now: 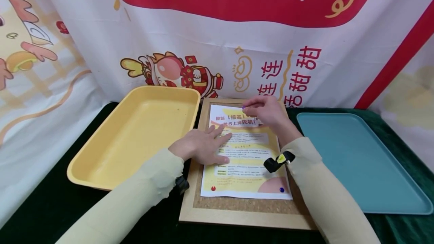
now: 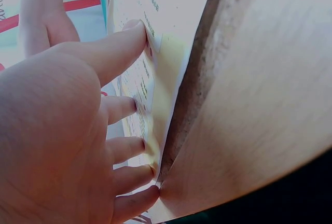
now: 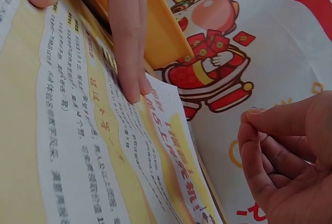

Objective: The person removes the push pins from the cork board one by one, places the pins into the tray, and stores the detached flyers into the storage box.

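Note:
A printed paper sheet (image 1: pixel 249 138) lies on a wood-framed cork board (image 1: pixel 237 204). My left hand (image 1: pixel 205 146) rests on the sheet's left side with spread fingers; the left wrist view shows its fingertips (image 2: pixel 136 29) against the paper. Above the sheet's top part, my right hand (image 1: pixel 268 114) pinches a small purple push pin (image 1: pixel 243 107) between thumb and forefinger. Most of that pin is hidden by the fingertips. A red push pin (image 1: pixel 213 188) sits at the sheet's lower left corner and a blue push pin (image 1: pixel 281 189) at its lower right.
To the left of the board stands a yellow tray (image 1: pixel 149 123), close against its frame. A teal tray (image 1: pixel 359 161) lies on the right. Dark green cloth (image 1: pixel 400 223) covers the table, and a printed banner (image 1: pixel 217 37) hangs behind.

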A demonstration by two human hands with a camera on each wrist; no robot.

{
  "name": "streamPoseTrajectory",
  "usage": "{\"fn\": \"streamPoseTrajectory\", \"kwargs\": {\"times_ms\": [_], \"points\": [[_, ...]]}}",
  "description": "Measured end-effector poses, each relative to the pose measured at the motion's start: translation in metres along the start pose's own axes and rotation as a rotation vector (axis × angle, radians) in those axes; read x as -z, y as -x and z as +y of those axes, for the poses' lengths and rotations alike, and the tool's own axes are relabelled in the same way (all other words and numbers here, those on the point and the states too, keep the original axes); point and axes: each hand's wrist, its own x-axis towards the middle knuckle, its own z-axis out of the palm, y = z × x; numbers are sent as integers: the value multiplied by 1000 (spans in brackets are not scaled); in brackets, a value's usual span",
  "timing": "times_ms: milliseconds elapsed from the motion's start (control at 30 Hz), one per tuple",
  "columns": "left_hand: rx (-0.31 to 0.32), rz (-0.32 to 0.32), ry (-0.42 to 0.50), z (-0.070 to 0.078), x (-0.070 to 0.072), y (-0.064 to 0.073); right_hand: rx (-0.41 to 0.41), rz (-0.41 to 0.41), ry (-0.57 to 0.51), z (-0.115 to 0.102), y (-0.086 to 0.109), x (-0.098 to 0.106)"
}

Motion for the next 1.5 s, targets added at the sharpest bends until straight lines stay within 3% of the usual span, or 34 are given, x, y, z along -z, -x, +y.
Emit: {"fn": "streamPoseTrajectory", "kwargs": {"times_ms": [200,767,1500], "points": [[-2,-5,22,0,1,0,34,-3,-23,9,10,11],[-11,-6,40,-1,-2,0,1,31,-120,15,16,25],[-15,4,37,0,0,-2,-41,87,-109,13,15,34]]}}
